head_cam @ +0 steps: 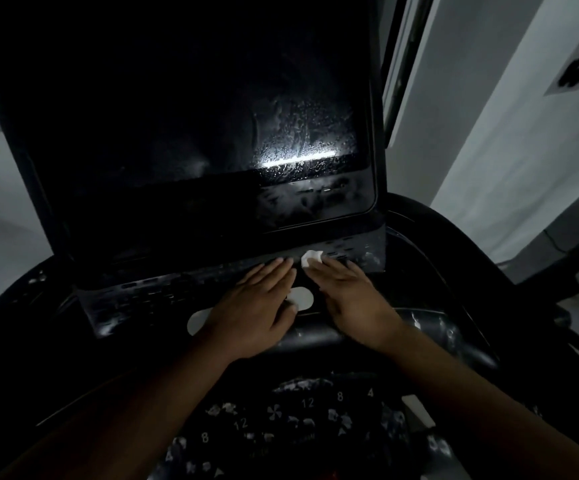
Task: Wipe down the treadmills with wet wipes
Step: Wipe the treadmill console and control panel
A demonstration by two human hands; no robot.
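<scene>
The treadmill's dark console screen [191, 116] fills the upper middle, with wet streaks and droplets on its lower right part. Below it runs a slotted vent strip [163, 289]. My right hand [347, 292] lies flat on that strip with straight fingers pressing a small white wet wipe [310, 258] against it. My left hand [257, 306] rests flat beside it, fingers straight, touching the strip and holding nothing. The two hands almost touch at the fingertips.
Two pale oval buttons [303, 297] [198, 322] sit under my hands on the console. Nearer me is a keypad [302, 420] with numbers and icons. A curved black handrail [454, 244] bends round the right side. A grey wall [523, 133] stands at the right.
</scene>
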